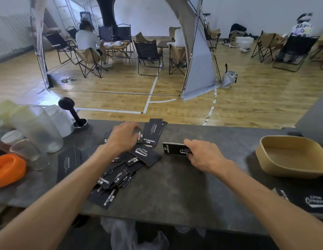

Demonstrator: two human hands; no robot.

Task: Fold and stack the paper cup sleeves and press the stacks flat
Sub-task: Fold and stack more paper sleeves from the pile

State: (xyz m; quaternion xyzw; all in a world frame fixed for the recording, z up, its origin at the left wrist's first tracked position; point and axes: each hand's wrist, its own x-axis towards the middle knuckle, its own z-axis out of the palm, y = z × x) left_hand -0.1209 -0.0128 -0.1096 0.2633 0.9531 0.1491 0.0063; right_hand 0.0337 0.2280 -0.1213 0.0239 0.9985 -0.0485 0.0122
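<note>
A long dark grey counter (175, 186) runs across in front of the person, and everything sits on it. Toward its right end is a tan shallow tub (290, 156), well apart from the hands. At the left end stand frosted plastic cups (36, 129), with an orange silicone piece (7, 168) in front of them and a black tamper (74, 114) standing in a metal ring behind them, near the counter's far edge.

Across the middle of the counter spreads a loose pile of black printed cup sleeves (119, 172), fanned and overlapping from the far edge down to the near one. Just right of that pile, apart from it, lies a small squared stack of sleeves (172, 148). More sleeves lie at the counter's near right corner (308, 201).

The left hand (122, 138) rests on the far part of the pile, fingers bent down onto the sleeves; whether it grips one I cannot tell. The right hand (202, 156) holds the small stack, thumb along its far edge and fingers curled at its near side.
</note>
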